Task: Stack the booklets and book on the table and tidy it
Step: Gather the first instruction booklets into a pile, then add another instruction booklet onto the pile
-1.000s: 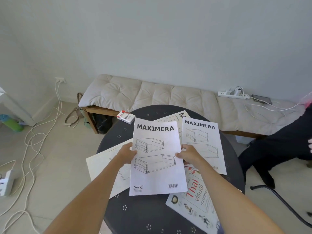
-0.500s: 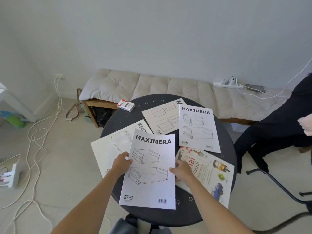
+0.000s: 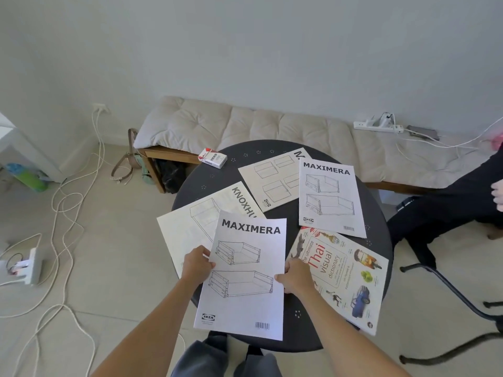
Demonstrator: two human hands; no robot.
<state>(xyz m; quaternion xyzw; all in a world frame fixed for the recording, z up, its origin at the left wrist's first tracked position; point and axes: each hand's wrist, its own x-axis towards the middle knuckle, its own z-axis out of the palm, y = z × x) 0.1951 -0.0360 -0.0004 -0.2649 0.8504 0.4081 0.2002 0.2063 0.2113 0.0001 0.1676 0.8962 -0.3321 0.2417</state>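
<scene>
A booklet [image 3: 246, 270] headed "MAXIMERA", marked IKEA, is gripped at its edges by the left hand [image 3: 196, 265] and right hand [image 3: 295, 276] over the near table [image 3: 307, 330]. "Thai visual dictionary" is read on the book [image 3: 345, 276] at right; "KNOXHU" on the left sheet [image 3: 190, 224]. Since a second ago, the booklet has been drawn nearer.
</scene>
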